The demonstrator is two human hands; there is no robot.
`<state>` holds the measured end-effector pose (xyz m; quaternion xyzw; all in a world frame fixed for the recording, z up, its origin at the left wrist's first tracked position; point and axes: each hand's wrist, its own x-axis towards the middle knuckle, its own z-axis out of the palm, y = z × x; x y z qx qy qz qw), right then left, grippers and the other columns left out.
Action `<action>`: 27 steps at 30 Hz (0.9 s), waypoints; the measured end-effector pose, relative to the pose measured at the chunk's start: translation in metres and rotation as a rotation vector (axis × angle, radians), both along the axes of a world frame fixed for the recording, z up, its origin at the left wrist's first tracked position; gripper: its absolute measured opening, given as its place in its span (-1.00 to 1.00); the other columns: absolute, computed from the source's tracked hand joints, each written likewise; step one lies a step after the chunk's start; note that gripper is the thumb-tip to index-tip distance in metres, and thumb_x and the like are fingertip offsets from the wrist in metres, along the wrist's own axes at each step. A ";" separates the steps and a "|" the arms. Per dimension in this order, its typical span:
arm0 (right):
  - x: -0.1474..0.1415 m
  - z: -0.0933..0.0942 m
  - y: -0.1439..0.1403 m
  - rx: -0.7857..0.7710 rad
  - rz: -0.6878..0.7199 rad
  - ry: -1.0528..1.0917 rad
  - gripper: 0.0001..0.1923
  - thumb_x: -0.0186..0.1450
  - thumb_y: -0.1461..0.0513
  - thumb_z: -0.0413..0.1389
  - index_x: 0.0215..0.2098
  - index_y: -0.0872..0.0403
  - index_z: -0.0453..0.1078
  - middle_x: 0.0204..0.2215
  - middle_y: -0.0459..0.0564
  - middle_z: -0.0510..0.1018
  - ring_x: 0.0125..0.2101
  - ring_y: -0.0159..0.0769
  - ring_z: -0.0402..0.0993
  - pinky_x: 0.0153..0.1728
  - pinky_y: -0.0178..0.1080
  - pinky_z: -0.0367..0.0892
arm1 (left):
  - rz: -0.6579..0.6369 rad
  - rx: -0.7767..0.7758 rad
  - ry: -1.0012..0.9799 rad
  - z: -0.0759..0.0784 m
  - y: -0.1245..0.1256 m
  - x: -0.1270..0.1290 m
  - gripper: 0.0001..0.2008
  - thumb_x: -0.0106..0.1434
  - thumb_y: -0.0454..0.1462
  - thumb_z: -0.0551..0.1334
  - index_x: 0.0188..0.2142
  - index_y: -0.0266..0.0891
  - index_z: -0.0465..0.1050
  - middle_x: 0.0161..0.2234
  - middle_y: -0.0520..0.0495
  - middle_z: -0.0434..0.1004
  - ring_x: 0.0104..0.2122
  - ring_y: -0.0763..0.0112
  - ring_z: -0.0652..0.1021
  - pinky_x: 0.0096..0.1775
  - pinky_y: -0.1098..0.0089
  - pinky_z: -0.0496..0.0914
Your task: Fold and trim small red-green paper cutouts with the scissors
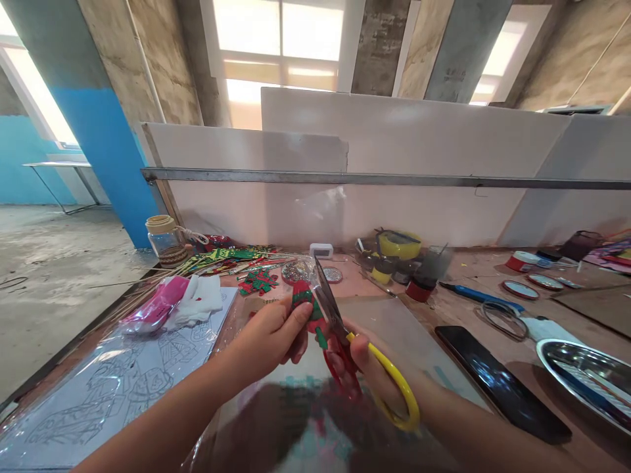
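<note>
My left hand (280, 332) is closed on a small red-and-green piece (303, 299), pinched between thumb and fingers; its material is hard to make out. Scissors (328, 295) with a yellow handle loop are in my right hand (365, 358), their blades pointing up and away, close beside the piece. A narrow green strip (321, 338) shows just below the blades. Something red shows at my right fingers, partly hidden. Both hands are above a pale translucent sheet (409, 328) on the table.
Red and green scraps (259, 281) lie ahead, near round glittery containers (294, 270). Plastic-covered line drawings (118, 387) and a pink packet (156, 303) are at left. A black phone (497, 381), a blue tool (480, 295) and a metal bowl (547, 351) lie right. Jars (383, 269) stand behind.
</note>
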<state>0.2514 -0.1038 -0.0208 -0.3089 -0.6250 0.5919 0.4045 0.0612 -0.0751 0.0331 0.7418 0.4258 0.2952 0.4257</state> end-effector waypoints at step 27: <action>0.003 -0.003 0.001 -0.061 -0.068 0.004 -0.27 0.13 -0.38 0.08 -0.16 0.04 0.29 -0.61 -0.29 0.16 -0.72 -0.54 0.02 -0.75 -0.45 0.08 | 0.156 0.108 -0.270 -0.009 0.004 0.002 -0.62 0.40 0.03 0.04 -0.40 -0.19 0.23 -0.65 0.14 0.36 -0.70 0.56 0.38 -0.64 0.55 0.26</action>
